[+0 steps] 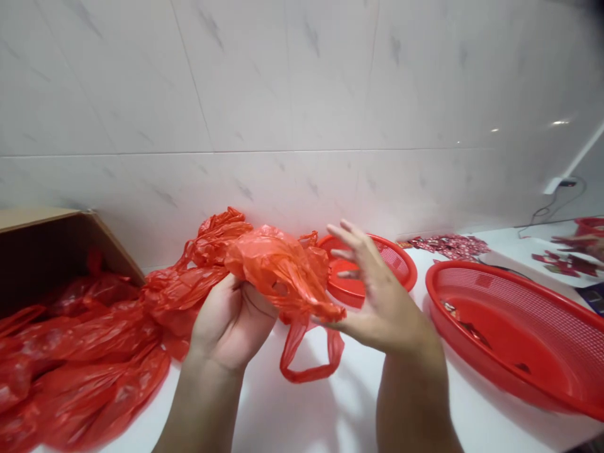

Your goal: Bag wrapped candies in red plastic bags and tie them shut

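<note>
Apparently spreading a red bag (278,261) above the desk (283,415) — supporting it on the left hand (238,321), with grip hidden, and splaying the right hand (380,308) — probably needing a right-hand pinch next.

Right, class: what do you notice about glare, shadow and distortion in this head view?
Head view: bright glints on the wall at upper right; soft shadows on the white table below the red plastic bag; the large red basket looks stretched toward the right edge.

White tabletop (283,415), red plastic bags (104,390), red mesh baskets (561,308)
</note>
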The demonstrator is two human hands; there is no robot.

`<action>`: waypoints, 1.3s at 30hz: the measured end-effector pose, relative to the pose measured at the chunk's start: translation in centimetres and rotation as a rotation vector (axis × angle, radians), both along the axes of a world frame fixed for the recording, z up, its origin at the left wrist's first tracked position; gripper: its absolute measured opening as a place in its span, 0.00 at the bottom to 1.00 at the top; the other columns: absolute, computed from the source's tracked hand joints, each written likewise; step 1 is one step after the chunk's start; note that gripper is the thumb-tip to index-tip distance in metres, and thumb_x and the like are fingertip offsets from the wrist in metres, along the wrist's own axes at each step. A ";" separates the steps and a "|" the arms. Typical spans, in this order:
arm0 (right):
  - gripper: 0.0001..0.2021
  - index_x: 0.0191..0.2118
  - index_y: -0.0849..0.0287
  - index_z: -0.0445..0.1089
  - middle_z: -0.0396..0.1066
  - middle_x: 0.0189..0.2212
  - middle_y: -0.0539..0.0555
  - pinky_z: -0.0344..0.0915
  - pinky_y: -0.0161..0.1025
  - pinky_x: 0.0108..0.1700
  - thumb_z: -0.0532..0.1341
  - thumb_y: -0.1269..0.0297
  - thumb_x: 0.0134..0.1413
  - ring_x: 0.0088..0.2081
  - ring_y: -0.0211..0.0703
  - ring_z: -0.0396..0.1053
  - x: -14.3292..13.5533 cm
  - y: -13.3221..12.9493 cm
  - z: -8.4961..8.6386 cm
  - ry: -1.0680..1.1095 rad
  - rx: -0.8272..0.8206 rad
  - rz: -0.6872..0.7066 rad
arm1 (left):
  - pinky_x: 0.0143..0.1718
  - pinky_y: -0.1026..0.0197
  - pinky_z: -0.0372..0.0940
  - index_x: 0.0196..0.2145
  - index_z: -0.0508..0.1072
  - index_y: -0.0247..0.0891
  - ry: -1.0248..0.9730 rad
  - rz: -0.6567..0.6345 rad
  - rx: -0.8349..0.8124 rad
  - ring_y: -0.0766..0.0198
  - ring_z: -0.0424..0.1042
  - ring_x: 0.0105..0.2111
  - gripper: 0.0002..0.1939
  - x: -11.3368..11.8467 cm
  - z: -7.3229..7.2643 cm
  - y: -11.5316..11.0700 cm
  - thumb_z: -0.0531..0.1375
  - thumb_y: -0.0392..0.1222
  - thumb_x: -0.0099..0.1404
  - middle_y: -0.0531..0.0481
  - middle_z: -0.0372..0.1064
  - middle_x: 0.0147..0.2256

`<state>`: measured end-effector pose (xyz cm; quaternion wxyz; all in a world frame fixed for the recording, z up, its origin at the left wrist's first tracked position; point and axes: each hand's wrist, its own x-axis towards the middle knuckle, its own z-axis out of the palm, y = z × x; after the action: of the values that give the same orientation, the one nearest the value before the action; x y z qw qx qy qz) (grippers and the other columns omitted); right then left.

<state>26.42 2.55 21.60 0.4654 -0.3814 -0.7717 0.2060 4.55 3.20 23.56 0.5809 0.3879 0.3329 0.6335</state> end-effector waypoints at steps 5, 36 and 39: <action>0.43 0.76 0.48 0.50 0.75 0.55 0.60 0.74 0.51 0.51 0.68 0.61 0.59 0.53 0.55 0.75 -1.3 1.6 -0.4 -0.234 -0.191 0.018 | 0.48 0.55 0.79 0.40 0.78 0.42 -0.088 -0.060 -0.158 0.54 0.78 0.54 0.18 0.3 -0.3 0.6 0.49 0.43 0.77 0.41 0.80 0.47; 0.12 0.36 0.53 0.71 0.65 0.24 0.47 0.57 0.38 0.28 0.55 0.57 0.70 0.25 0.40 0.63 3.2 1.0 -0.3 -0.265 -0.260 -0.296 | 0.36 0.53 0.68 0.43 0.75 0.41 2.008 -0.203 0.267 0.44 0.81 0.39 0.07 0.9 -3.0 -0.8 0.62 0.39 0.66 0.43 0.81 0.39; 0.12 0.50 0.51 0.75 0.75 0.33 0.51 0.66 0.41 0.33 0.62 0.56 0.65 0.32 0.46 0.72 4.3 1.3 -0.8 -0.266 -0.192 -0.409 | 0.37 0.52 0.68 0.45 0.75 0.41 2.055 -0.224 0.252 0.42 0.81 0.39 0.15 0.8 -3.0 -1.0 0.64 0.36 0.59 0.42 0.81 0.39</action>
<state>30.68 3.85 20.82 0.3537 -0.5954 -0.7099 0.1279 5.39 2.21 20.61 0.0279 0.8270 0.5608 -0.0295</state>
